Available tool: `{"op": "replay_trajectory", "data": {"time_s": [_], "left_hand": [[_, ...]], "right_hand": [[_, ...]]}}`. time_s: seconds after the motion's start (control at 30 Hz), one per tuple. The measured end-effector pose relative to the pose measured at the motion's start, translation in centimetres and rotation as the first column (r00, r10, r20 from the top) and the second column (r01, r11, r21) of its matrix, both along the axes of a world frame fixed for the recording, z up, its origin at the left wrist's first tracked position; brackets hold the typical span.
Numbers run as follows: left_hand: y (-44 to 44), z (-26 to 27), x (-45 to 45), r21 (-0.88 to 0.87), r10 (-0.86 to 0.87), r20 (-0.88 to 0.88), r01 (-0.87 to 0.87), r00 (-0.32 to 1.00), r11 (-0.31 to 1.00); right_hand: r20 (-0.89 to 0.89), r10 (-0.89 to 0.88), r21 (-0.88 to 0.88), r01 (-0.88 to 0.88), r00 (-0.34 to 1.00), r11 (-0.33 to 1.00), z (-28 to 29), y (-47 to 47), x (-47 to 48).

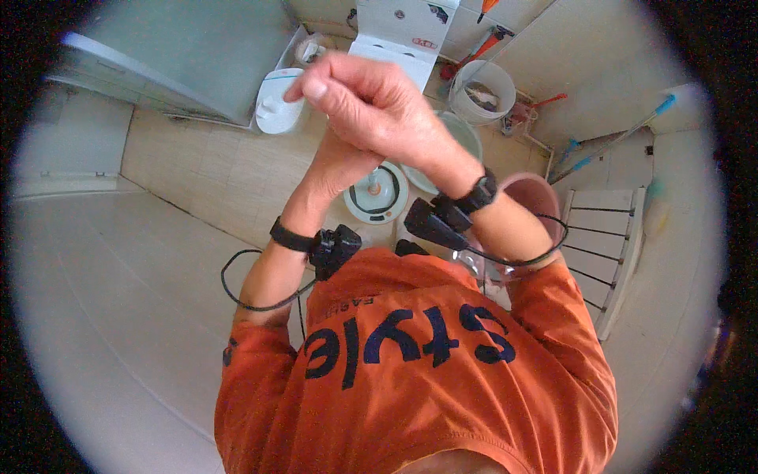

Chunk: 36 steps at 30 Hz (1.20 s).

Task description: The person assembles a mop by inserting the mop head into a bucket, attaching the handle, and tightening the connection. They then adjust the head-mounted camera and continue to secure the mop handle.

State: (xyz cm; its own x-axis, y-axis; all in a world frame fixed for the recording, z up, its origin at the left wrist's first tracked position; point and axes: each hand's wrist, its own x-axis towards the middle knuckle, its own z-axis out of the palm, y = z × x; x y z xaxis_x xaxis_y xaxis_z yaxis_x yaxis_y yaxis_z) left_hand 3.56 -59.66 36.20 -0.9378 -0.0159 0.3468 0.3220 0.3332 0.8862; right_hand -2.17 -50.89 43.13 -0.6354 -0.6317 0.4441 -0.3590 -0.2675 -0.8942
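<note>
My right hand (379, 112) lies across my left hand (346, 151) in front of my chest, with the forearms crossing at the wrists. The fingers of the right hand are curled, its thumb bent beside them, and no object shows in it. Most of the left hand is hidden beneath the right one, so its fingers cannot be made out. Each wrist wears a black strap (290, 237) with a black device and a looped cable. Below the hands stands a round pale device (376, 207) with an orange centre.
Around the floor stand a white bucket (459, 103), a pink bucket (527, 185), a pale green basin (472, 139) and a white oval container (278, 101). A white open box (397, 29) is beyond. A white rack (630, 237) and blue-tipped pole (628, 127) line the right wall.
</note>
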Motion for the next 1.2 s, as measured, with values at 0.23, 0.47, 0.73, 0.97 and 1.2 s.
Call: {"op": "replay_trajectory", "data": {"time_s": [0.23, 0.47, 0.73, 0.97, 1.2], "left_hand": [[1.0, 6.4, -1.9, -0.055, 0.176, -0.280, -0.199, 0.944, 0.978], [-0.1, 5.2, 2.4, 0.321, -0.144, 0.300, 0.043, 0.943, 0.946], [0.9, 6.7, 8.2, 0.677, -0.741, 0.243, 0.438, 0.626, 0.592], [2.1, 7.3, 6.2, -0.645, -0.292, 0.005, 0.227, 0.956, 0.730], [3.5, 7.8, 5.7, -0.767, -0.346, 0.165, 0.341, 0.924, 0.544]], "right_hand": [[0.086, 0.220, -0.177, -0.202, 0.972, 0.963, 6.0, 1.2, -2.1], [0.567, 0.723, -0.815, 0.139, 0.395, 0.563, 0.3, 0.5, -4.7], [0.489, 0.865, -0.755, 0.441, -0.115, 0.485, -4.2, 1.7, -1.4], [0.545, 0.808, -0.710, 0.390, -0.223, 0.586, -5.2, 1.4, 1.7], [0.586, 0.796, -0.729, 0.330, -0.151, 0.600, -6.1, 0.2, 2.2]]}}
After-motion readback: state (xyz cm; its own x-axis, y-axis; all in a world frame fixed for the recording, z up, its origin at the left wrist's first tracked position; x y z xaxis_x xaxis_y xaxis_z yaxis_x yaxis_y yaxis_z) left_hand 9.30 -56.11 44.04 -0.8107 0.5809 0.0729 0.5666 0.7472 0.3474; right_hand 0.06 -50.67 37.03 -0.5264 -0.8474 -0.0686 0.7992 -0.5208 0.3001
